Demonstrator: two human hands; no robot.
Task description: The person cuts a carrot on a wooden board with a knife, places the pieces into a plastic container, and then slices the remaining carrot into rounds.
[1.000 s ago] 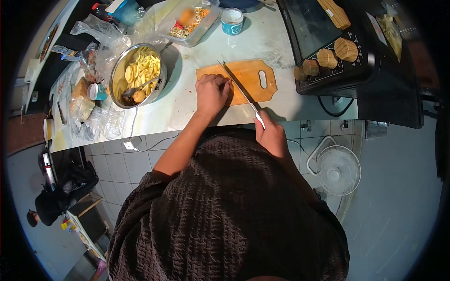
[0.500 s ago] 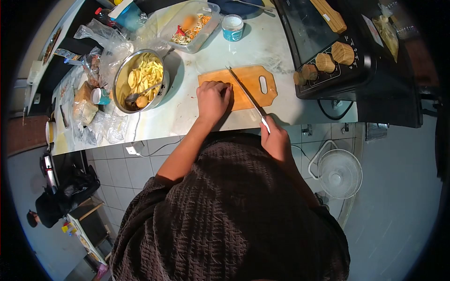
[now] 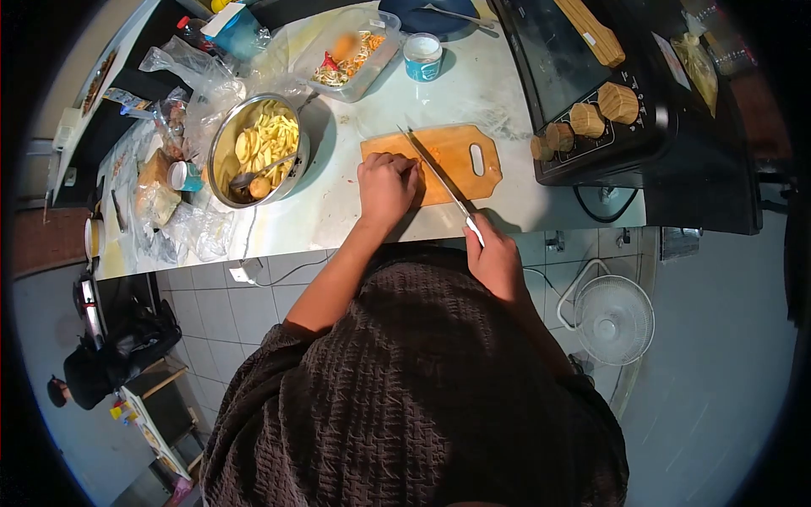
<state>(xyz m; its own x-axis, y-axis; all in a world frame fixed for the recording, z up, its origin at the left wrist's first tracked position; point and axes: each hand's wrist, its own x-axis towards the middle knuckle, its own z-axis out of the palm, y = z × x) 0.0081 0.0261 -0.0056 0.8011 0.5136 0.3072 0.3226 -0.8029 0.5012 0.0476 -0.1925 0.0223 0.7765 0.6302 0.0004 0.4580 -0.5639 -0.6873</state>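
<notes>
A wooden cutting board (image 3: 467, 186) with a handle slot lies near the counter's front edge. My right hand (image 3: 497, 258) is closed round the white handle of a knife (image 3: 441, 176), whose long blade slants up and left across the board. On the board's left part rests my left hand (image 3: 389, 188), fingers curled down and pressed together close to the blade. Whatever lies beneath those fingers is hidden. Small orange bits (image 3: 432, 153) show on the wood beside the blade.
To the left stands a metal pot (image 3: 302, 173) of cut yellow pieces with a spoon. Behind are a clear plastic container (image 3: 372, 74) of shredded food and a white-and-teal tub (image 3: 422, 59). A black oven (image 3: 650, 127) borders the right. Plastic bags (image 3: 203, 232) crowd the far left.
The whole view has shifted slightly. Small orange bits now show on the board near the blade. Both hands keep nearly the same places.
</notes>
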